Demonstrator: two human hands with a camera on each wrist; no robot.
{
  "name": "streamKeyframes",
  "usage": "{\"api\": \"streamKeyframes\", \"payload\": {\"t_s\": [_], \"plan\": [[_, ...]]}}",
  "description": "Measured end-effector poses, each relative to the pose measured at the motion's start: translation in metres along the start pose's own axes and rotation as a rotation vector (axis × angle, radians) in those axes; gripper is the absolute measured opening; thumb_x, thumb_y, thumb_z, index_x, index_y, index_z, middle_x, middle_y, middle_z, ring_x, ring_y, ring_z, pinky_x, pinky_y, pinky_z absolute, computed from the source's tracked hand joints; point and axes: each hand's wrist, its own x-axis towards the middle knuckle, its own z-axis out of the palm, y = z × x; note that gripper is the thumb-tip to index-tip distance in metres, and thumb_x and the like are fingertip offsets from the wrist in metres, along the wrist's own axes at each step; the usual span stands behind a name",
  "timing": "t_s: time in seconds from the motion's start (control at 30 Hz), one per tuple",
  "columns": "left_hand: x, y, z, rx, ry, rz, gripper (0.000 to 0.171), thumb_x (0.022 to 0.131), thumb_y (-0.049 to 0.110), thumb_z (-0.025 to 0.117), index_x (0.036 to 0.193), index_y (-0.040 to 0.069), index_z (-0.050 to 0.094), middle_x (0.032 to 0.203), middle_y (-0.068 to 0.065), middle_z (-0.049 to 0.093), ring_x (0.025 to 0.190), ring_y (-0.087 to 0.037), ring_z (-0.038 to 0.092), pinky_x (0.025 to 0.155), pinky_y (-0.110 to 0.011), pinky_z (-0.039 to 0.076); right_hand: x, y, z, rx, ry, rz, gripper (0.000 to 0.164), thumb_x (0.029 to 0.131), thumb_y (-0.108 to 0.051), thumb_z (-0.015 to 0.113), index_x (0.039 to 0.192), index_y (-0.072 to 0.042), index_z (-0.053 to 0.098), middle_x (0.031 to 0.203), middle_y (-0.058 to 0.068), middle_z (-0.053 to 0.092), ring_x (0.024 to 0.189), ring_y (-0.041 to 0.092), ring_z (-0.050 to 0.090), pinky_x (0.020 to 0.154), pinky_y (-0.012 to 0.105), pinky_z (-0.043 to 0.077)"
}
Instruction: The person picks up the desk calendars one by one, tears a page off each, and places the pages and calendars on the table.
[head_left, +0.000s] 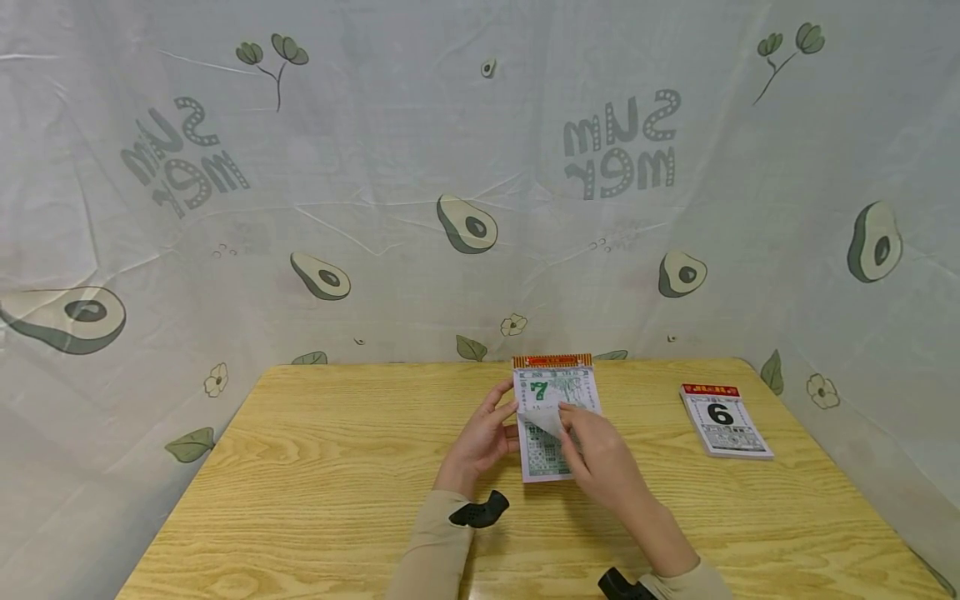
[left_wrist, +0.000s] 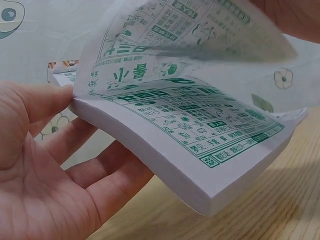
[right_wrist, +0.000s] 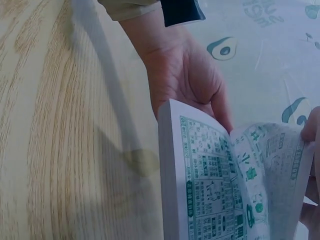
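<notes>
A thick tear-off calendar [head_left: 542,462] with a red and gold header and green print is held tilted above the wooden table. My left hand [head_left: 482,440] grips its left side; in the left wrist view the thumb lies at the edge on top, with the fingers underneath the block. My right hand [head_left: 606,460] pinches the lower part of the top sheet [left_wrist: 160,35], which is peeled upward and bent. Beneath it, another green-printed page shows. In the right wrist view, only a sliver of the right fingers [right_wrist: 312,165] appears beside the raised sheet.
A second tear-off calendar [head_left: 726,423], with a red header and a black 6, lies at the table's right side. The wood-grain table [head_left: 337,483] ends at the back against a pale curtain [head_left: 390,125] printed with avocados.
</notes>
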Motion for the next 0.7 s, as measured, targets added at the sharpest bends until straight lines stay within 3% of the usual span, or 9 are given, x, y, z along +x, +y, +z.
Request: {"api": "streamKeyframes", "payload": {"t_s": [0.13, 0.3, 0.4, 0.57, 0.7], "plan": [[0.000, 0.000, 0.001, 0.017, 0.033, -0.017, 0.039, 0.106, 0.021, 0.041, 0.143, 0.030, 0.038, 0.116, -0.001, 0.061, 0.089, -0.020, 0.067, 0.071, -0.036, 0.056, 0.000, -0.002, -0.001, -0.008, -0.045, -0.008, 0.009, 0.095, -0.010, 0.054, 0.099, -0.004, 0.059, 0.090, 0.010, 0.067, 0.080, 0.019, 0.063, 0.069, 0.035, 0.053], [0.000, 0.000, 0.002, 0.028, 0.048, -0.024, 0.038, 0.105, 0.022, 0.043, 0.142, 0.030, 0.040, 0.114, -0.002, 0.062, 0.089, -0.021, 0.067, 0.072, -0.037, 0.056, 0.000, -0.006, -0.003, 0.000, -0.111, 0.065, 0.009, 0.090, -0.004, 0.061, 0.098, -0.006, 0.060, 0.078, 0.001, 0.062, 0.068, 0.007, 0.051, 0.059, 0.025, 0.046], [0.000, -0.001, 0.003, 0.030, 0.043, -0.024, 0.038, 0.105, 0.023, 0.043, 0.142, 0.031, 0.040, 0.116, -0.002, 0.061, 0.091, -0.022, 0.066, 0.072, -0.037, 0.055, 0.001, -0.008, -0.007, 0.038, -0.140, 0.132, 0.006, 0.093, -0.002, 0.059, 0.098, -0.005, 0.058, 0.072, -0.004, 0.055, 0.064, 0.001, 0.042, 0.054, 0.019, 0.040], [-0.001, 0.000, 0.005, 0.033, 0.030, -0.025, 0.038, 0.106, 0.022, 0.041, 0.142, 0.032, 0.040, 0.121, -0.001, 0.058, 0.094, -0.023, 0.066, 0.073, -0.038, 0.055, 0.002, -0.009, -0.012, 0.083, -0.170, 0.253, 0.007, 0.096, -0.003, 0.056, 0.102, -0.006, 0.053, 0.068, -0.006, 0.045, 0.058, 0.000, 0.035, 0.050, 0.016, 0.035], [-0.001, 0.000, 0.006, 0.030, 0.024, -0.027, 0.039, 0.106, 0.021, 0.041, 0.143, 0.032, 0.040, 0.124, -0.002, 0.056, 0.094, -0.023, 0.066, 0.074, -0.039, 0.056, 0.002, -0.009, -0.014, 0.076, -0.163, 0.281, 0.009, 0.097, -0.004, 0.055, 0.105, -0.006, 0.052, 0.065, -0.007, 0.043, 0.054, -0.002, 0.033, 0.048, 0.016, 0.034]]}}
